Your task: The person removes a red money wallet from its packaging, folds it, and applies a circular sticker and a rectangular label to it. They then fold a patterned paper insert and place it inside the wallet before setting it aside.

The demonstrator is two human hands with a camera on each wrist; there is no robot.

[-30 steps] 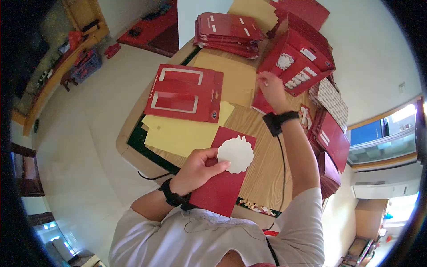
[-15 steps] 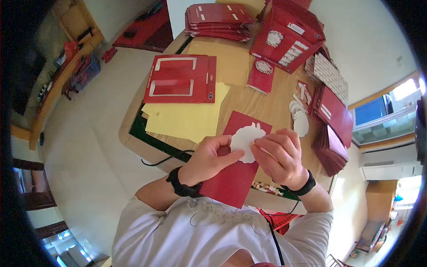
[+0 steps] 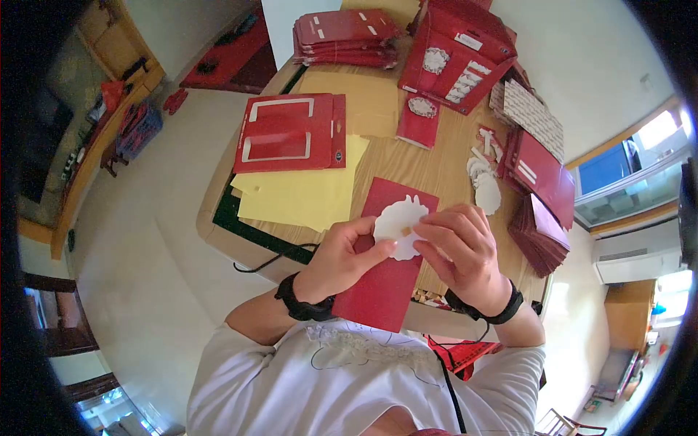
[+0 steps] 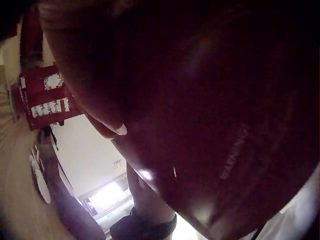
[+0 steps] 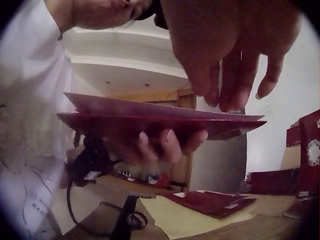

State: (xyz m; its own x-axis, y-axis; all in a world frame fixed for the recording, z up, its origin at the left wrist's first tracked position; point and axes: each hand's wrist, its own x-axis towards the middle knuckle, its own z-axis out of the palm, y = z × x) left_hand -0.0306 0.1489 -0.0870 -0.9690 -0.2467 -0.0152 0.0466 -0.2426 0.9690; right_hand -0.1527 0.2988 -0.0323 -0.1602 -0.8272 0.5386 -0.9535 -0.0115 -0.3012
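My left hand (image 3: 342, 254) grips a red folded card (image 3: 378, 294), thumb on top and fingers beneath. A white scalloped paper cutout (image 3: 392, 212) lies on the card under that thumb. On the cutout sits a small tan square (image 3: 406, 231). My right hand (image 3: 469, 243) reaches in from the right, its fingertips right beside the square at the cutout's edge. In the right wrist view its fingers hang down over the card (image 5: 160, 112), with left fingertips (image 5: 170, 142) showing below. The card's dark underside (image 4: 200, 100) fills most of the left wrist view.
Several white cutouts (image 3: 486, 192) lie on the wooden table at right, near a fan of red envelopes (image 3: 542, 240). Yellow sheets (image 3: 298, 200) and red windowed packaging (image 3: 287, 134) are at left. Behind stand a red box (image 3: 451, 65), a small red booklet (image 3: 418, 132) and a red stack (image 3: 342, 36).
My right hand came back from the red box to the cutout, uncovering the red booklet and loose cutouts. A tan square now shows on the cutout. The left hand keeps its grip.
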